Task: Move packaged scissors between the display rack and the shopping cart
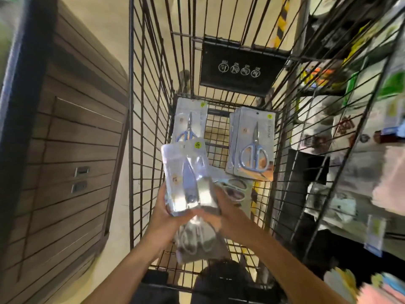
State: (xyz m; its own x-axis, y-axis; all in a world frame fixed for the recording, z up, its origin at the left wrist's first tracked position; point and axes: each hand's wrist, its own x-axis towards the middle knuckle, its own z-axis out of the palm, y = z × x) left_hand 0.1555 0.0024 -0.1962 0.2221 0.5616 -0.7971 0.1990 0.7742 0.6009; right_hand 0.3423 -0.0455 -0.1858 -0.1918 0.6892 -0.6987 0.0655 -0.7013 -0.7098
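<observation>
Left hand point(166, 212): forearm reaches forward from the lower left into the shopping cart point(140, 150); fingers curled round the lower left edge of a held scissors pack point(186, 176), thumb side toward the camera.

Right hand point(221, 210): forearm enters from the lower right; fingers wrapped over the lower right part of the same pack, where glare and blur hide the exact finger placement. The two hands meet at the pack's bottom edge.

Held scissors pack: one clearly seen, glossy, yellow price sticker at its top, tilted with the top leaning away from the hands. Whether more packs are bundled behind it cannot be told.

Packs on the cart floor, counted:
- One far-left pack point(190, 119), ahead of the left hand, partly covered by the held pack.
- One far-right stack point(252, 143), ahead of the right hand, several cards fanned; exact count unclear.
- One white-handled pack point(235, 188), just beside the right hand's fingers.
- One blurred pack point(197, 240), beneath both wrists.

Black warning placard point(240, 66): on the cart's far wall, beyond both hands.

Display rack point(350, 119): outside the cart, to the right of the right arm, goods blurred.

Wood-panelled counter point(65, 139): left of the left arm.
</observation>
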